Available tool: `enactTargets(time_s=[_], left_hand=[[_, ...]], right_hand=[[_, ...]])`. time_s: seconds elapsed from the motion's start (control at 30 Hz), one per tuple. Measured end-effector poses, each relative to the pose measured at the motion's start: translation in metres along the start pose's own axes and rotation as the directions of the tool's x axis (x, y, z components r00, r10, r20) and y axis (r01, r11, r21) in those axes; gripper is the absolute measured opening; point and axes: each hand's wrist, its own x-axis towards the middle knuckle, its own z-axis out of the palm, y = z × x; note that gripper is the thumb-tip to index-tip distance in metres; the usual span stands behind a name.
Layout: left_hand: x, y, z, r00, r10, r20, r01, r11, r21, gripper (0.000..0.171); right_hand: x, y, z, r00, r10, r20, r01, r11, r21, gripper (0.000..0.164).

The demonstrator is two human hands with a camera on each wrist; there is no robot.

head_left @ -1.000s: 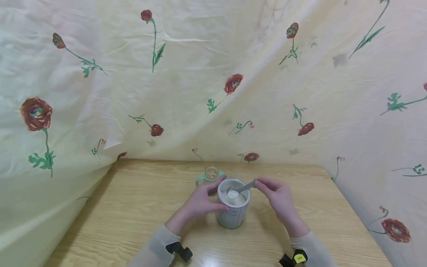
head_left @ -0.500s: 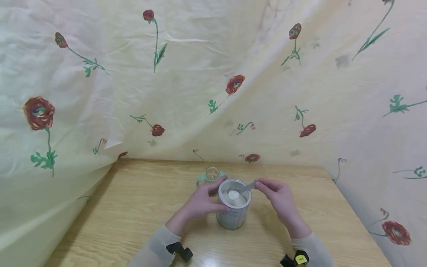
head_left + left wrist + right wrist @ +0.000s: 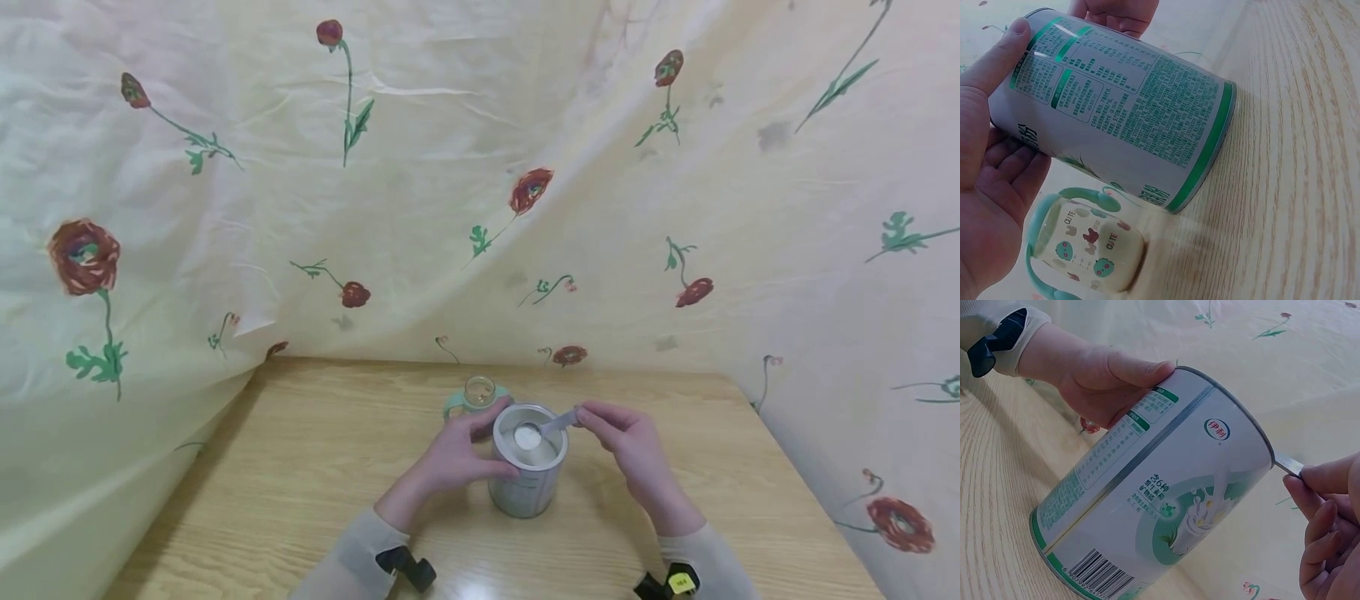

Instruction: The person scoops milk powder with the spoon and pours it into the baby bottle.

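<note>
A milk powder can (image 3: 524, 492), white with green print, stands on the table without a lid. My left hand (image 3: 457, 454) grips it near the rim, thumb on the near side and fingers round the far side. Between thumb and fingers of my right hand (image 3: 626, 437) is the handle end of a scoop (image 3: 557, 423). The scoop's round bowl holds white powder and sits inside the can's mouth, above the pale powder. In the right wrist view, only the scoop's handle (image 3: 1287, 464) shows past the rim; the can wall hides its bowl.
Just behind the can stands a baby bottle (image 3: 1094, 244) with mint-green handles and printed figures, its top uncovered and partly hidden in the head view. The wooden table (image 3: 337, 450) ends at a flowered cloth (image 3: 420, 208) hanging behind and at both sides.
The scoop's bowl has levelled slightly, and its powder now looks flatter. Both hands keep their holds; the can and hands appear shifted a little right along with the whole view.
</note>
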Motion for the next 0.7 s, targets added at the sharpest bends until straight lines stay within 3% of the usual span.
enactTargets(time_s=[0.27, 0.47, 0.7], left_hand=[[0.0017, 0.0028, -0.0008, 1.000, -0.015, 0.000, 0.015, 1.000, 0.003, 0.098], [0.0022, 0.0048, -0.0024, 0.999, -0.032, -0.012, 0.032, 0.999, 0.009, 0.096], [0.0008, 0.0034, -0.0022, 0.998, -0.057, -0.004, 0.057, 0.998, 0.003, 0.096]], right_hand=[[0.0007, -0.0043, -0.0013, 1.000, 0.026, 0.007, -0.027, 1.000, 0.016, 0.036], [0.0034, -0.0038, 0.0014, 0.998, 0.059, 0.014, -0.060, 0.995, 0.077, 0.035], [0.0020, -0.0031, 0.0038, 0.998, 0.043, 0.036, -0.048, 0.985, 0.164, 0.025]])
